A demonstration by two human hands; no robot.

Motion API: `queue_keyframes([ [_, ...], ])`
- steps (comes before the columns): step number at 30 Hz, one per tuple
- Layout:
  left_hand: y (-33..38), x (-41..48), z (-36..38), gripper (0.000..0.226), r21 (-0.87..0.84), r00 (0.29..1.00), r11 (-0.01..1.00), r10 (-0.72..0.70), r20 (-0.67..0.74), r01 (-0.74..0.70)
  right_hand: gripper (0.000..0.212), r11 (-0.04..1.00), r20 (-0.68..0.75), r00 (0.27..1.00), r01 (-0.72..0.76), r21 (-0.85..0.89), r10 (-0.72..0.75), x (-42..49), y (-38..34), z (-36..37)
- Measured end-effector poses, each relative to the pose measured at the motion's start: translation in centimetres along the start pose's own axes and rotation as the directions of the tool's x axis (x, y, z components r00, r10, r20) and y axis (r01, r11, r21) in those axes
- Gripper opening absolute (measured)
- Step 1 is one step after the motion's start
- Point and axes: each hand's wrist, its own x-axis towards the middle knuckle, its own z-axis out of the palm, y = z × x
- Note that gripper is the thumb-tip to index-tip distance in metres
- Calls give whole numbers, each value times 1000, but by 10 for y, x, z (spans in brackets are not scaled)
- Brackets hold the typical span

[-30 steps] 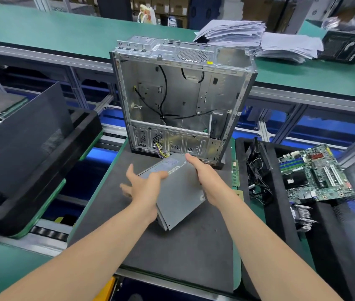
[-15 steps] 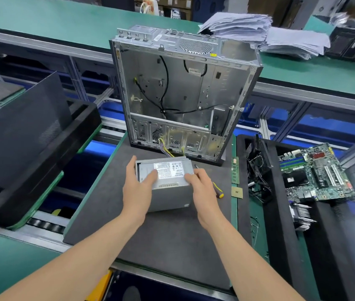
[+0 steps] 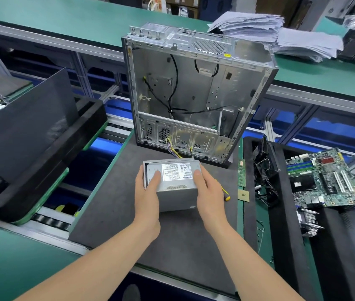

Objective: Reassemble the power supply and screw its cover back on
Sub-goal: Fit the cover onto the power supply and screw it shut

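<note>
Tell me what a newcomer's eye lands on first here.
The grey power supply sits at the centre on the dark mat, gripped at its sides by the left hand and right hand. Behind it stands the open, nearly empty computer case; a green motherboard lies to the right.

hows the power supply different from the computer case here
The power supply is a small closed box gripped between the left hand and right hand; the computer case is much larger and untouched. The computer case stands upright with its side open, black cables showing inside; the power supply lies flat, white label up. Both are grey metal on the same dark mat.
</note>
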Motion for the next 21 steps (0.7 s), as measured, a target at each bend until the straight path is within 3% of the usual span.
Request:
queue_keyframes([
  [15, 0, -2, -7, 47, 174, 996, 981, 87, -27, -82, 42, 979, 34, 989, -148, 139, 145, -2, -8, 13],
  [21, 12, 5, -12, 30, 221, 997, 975, 29, -64, -14, 50, 974, 30, 980, -199, 109, 197, -9, -11, 24],
])
